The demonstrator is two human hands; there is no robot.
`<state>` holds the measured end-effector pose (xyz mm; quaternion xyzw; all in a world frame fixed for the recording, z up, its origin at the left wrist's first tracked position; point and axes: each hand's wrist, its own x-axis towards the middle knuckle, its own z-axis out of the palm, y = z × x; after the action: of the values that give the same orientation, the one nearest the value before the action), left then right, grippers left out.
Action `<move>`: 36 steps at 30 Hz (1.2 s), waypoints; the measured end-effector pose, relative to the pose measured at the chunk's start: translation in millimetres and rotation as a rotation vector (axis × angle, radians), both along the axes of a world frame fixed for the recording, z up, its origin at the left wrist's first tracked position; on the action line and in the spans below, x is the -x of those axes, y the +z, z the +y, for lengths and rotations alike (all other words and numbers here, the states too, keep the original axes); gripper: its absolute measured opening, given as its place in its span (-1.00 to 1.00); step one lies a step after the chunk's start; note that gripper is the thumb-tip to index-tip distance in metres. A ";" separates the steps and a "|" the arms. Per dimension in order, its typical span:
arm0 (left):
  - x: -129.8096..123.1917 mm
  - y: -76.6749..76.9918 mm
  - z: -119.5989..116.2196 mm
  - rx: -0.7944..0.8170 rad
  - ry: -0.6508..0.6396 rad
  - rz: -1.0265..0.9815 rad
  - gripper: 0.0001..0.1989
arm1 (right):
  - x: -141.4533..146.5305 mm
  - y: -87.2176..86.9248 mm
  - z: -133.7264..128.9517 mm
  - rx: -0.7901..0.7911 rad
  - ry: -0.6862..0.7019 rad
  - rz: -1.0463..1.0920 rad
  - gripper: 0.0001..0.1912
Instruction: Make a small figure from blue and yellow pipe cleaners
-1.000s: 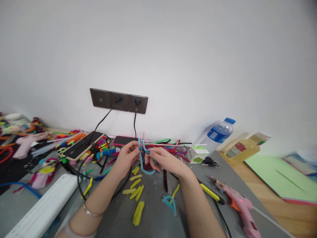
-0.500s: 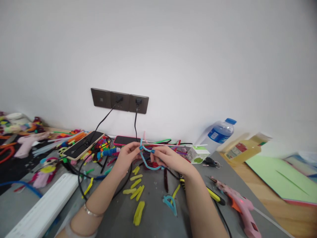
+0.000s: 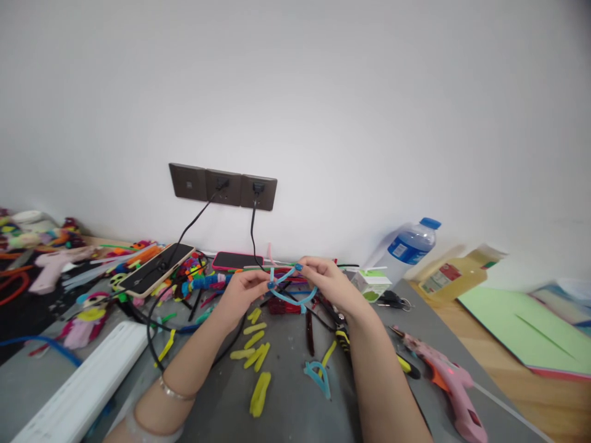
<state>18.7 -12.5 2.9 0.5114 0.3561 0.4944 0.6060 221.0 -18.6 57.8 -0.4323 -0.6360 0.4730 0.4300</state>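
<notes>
A light blue pipe cleaner (image 3: 289, 299), bent into a loop, is held up over the middle of the grey table. My left hand (image 3: 244, 294) pinches its left end between thumb and finger. My right hand (image 3: 325, 283) grips the upper right part of the loop, with the thumb and finger pressed together. Below the hands lie several short yellow pieces (image 3: 260, 394) and another bent light blue piece (image 3: 317, 378). Dark red pieces (image 3: 282, 306) show behind the loop.
A pink glue gun (image 3: 455, 387) and yellow-black pliers (image 3: 342, 339) lie to the right, with a blue-capped bottle (image 3: 413, 243) and a yellow bottle (image 3: 455, 274) behind. On the left are a white power strip (image 3: 87, 387), a phone (image 3: 157, 269), black cables and colourful craft pieces.
My right hand has moved slightly right and up, drawing part of the blue pipe cleaner away from my left hand. My left hand has shifted slightly right, and the loop looks wider.
</notes>
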 end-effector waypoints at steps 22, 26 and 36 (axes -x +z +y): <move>-0.2 8.4 0.2 0.267 0.062 -0.312 -0.69 | 34.9 -4.6 -7.8 0.018 0.125 -0.095 -0.93; -0.1 7.8 0.5 0.291 0.082 -0.372 -0.70 | 33.4 -9.3 -6.3 0.038 0.156 -0.146 -0.92; -0.6 7.5 -0.4 0.250 0.067 -0.361 -0.66 | 34.2 -17.1 -4.2 0.091 0.194 -0.152 -0.92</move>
<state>19.4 -12.9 10.4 0.3233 0.3171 0.5497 0.7020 186.8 -22.9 40.7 -0.4224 -0.6835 0.5064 0.3129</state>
